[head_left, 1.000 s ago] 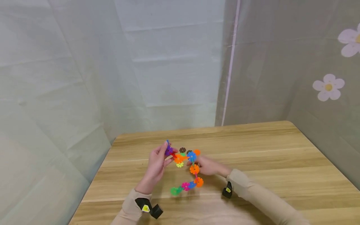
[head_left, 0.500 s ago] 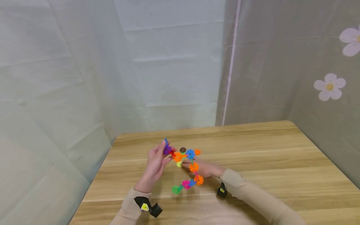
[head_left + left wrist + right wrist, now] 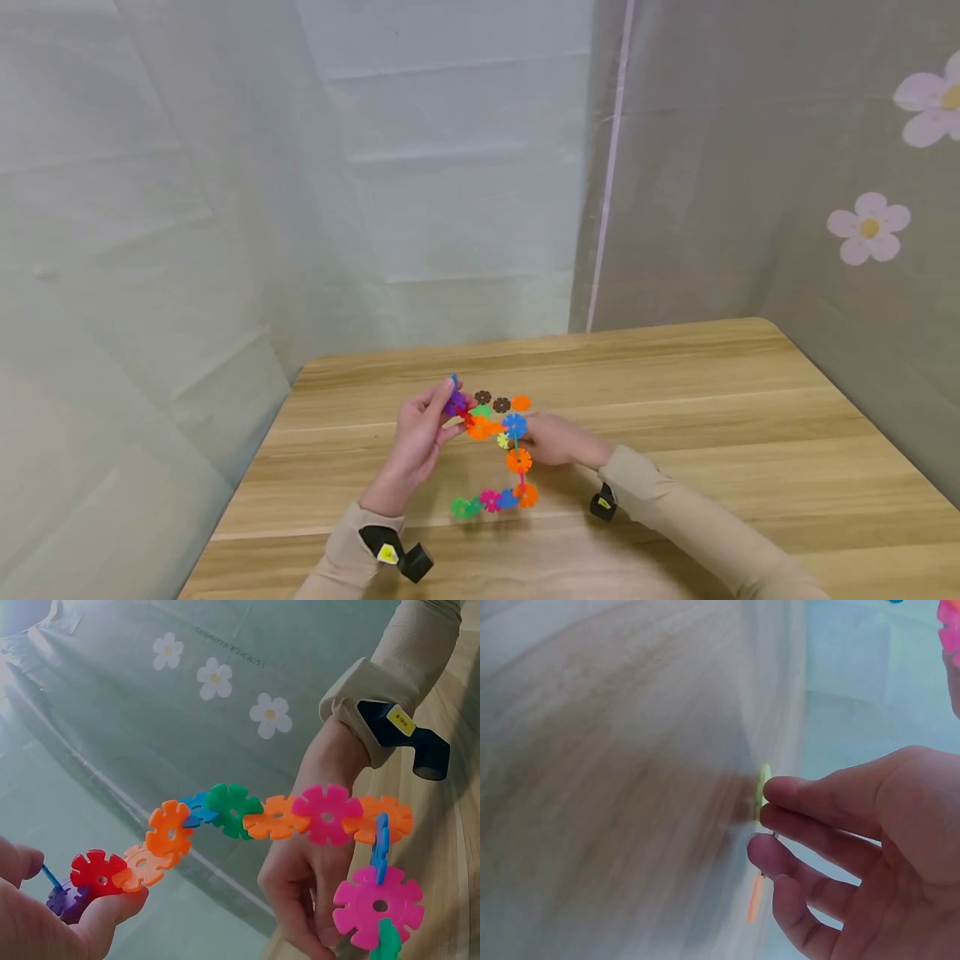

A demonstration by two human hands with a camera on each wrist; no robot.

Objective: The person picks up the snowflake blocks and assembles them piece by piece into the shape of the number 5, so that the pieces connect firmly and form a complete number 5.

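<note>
In the head view, my left hand (image 3: 420, 435) pinches one end of a chain of interlocking flower-shaped plastic discs (image 3: 478, 427) by its purple disc (image 3: 454, 404), where a blue disc is slotted on edge. Orange, blue, pink and green discs follow, the chain bending toward the near side and ending in green. The left wrist view has the thumb and a fingertip at the purple and blue end (image 3: 64, 900). Behind the chain, my right hand (image 3: 558, 439) holds a yellow flower disc (image 3: 503, 441) at its fingertips, low over the table; the right wrist view gives it edge-on (image 3: 764, 787).
Past the chain lie two dark brown discs (image 3: 482, 397), a green disc (image 3: 482, 412) and an orange disc (image 3: 521, 402) on the wooden table (image 3: 675, 375). Pale curtains (image 3: 450, 208) hang behind and beside the table. Each wrist wears a black camera.
The right hand first reaches left to the yellow disc, then draws back right with it. A dark disc that was covered shows again. The left hand keeps its hold and the chain sways slightly.
</note>
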